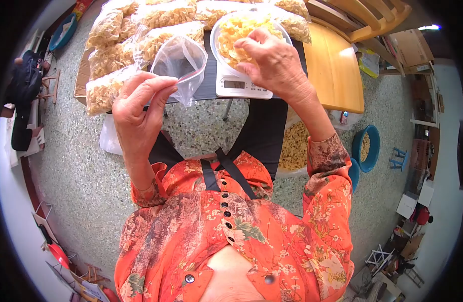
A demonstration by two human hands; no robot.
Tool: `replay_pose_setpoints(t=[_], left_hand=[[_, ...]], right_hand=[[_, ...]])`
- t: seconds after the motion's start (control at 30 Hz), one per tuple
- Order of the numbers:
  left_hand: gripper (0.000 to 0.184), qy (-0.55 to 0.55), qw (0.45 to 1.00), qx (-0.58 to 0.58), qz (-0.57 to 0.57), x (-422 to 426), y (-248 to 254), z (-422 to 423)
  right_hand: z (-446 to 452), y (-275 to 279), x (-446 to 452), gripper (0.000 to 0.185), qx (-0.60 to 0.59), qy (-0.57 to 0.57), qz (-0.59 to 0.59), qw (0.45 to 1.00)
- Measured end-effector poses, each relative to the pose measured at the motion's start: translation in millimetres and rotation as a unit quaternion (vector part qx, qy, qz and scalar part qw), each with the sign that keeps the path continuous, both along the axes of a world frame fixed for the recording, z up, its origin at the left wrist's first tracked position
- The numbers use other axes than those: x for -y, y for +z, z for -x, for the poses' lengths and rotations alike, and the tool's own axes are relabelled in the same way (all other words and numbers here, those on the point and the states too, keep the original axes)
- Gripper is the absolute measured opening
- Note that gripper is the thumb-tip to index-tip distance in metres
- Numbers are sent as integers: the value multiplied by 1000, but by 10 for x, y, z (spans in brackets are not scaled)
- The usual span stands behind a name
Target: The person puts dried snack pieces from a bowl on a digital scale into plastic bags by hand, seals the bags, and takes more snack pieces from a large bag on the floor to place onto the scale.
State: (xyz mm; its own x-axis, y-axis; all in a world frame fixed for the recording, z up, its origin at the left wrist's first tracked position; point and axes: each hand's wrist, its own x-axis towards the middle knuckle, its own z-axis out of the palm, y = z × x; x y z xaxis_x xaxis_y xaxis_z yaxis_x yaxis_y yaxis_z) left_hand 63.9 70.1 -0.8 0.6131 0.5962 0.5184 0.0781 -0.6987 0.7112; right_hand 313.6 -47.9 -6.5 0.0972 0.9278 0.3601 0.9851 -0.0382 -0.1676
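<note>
My left hand (140,103) pinches the rim of a clear plastic bag (188,83) between thumb and fingers, and the bag's mouth gapes wide. My right hand (274,63) is over a clear round bowl (215,43) of yellow dried flakes (241,27). Its thumb and index finger are curled and apart, at the flakes; the other fingertips are partly hidden. Beneath the bowl is a white digital scale (244,89), whose display I cannot read clearly. Several filled bags of pale flakes (166,40) lie packed around the back and left of the dark tabletop (219,93).
A wooden table (334,70) adjoins on the right, with a wooden chair (377,22) behind. On the speckled floor are a large bag of flakes (294,146) beside my leg and a teal basin (360,153) with pale pieces. A blue stool (398,158) stands farther right.
</note>
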Motion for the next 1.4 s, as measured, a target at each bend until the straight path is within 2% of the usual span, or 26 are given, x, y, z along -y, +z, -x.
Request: replay_pose_setpoints(t=[0.03,0.07,0.23,0.33,0.4,0.43,0.5,0.57,0.63,0.7,0.8,0.83,0.9,0.97,1.07,1.13,1.17,1.2,1.23,1.3,1.37,1.4], left_hand=[[17,2,1000,5,-4,-7,-3,2],[17,-1,1000,6,-7,-13,-9,10],[17,-6,1000,8,-1,-17,-9,13],[16,-4,1000,-6,26,-19,-19,33],[16,0,1000,-8,25,-41,-28,45],[16,2,1000,-8,22,-59,-34,77],[16,4,1000,-7,25,-67,-52,88],[16,4,1000,-6,28,-71,-56,88],[15,0,999,-9,40,-71,-52,81],[15,2,999,-9,38,-71,-52,65],[15,2,999,-6,40,-63,-54,60],[16,1,999,-3,41,-63,-54,58],[16,0,999,-5,41,-64,-59,70],[16,-1,999,-6,39,-72,-59,66],[16,3,999,-6,37,-69,-63,70],[16,7,999,-3,31,-79,-58,91],[16,7,999,-4,31,-78,-58,92],[17,7,1000,-4,26,-78,-59,90],[17,7,1000,-4,21,-78,-63,88],[17,6,1000,-3,21,-72,-55,74],[16,6,1000,-3,23,-66,-47,56],[16,4,1000,-3,23,-64,-49,54]], right_hand=[[8,2,-13,36,32,-18,49,998],[27,-20,-30,26,52,-26,46,997],[32,-59,-52,25,104,-22,41,994],[-69,-88,-41,20,52,-18,-17,998],[-155,-64,-19,14,-103,-25,-79,991],[-159,-44,-7,14,-102,-23,-80,991],[-209,26,31,12,-236,-76,-75,966],[-289,-10,40,13,-253,-63,-98,960],[-380,-123,19,15,-418,-86,-147,892],[-405,-102,22,15,-450,-88,-154,875],[-502,-159,40,16,-643,-54,-171,744],[-535,-172,43,16,-643,-55,-171,744],[-532,-132,35,17,-681,-23,-193,706],[-523,-100,23,17,-670,-41,-208,712],[-575,-70,47,17,-671,-11,-239,701],[-642,-55,72,16,-709,56,-225,666],[-590,-56,62,16,-709,56,-225,666],[-510,-69,42,16,-590,-35,-216,777],[-461,-71,26,16,-450,-124,-200,862],[-443,-90,24,18,-415,-145,-162,883],[-395,-92,17,21,-250,-170,-147,942],[-349,-44,12,21,-234,-182,-135,946]])
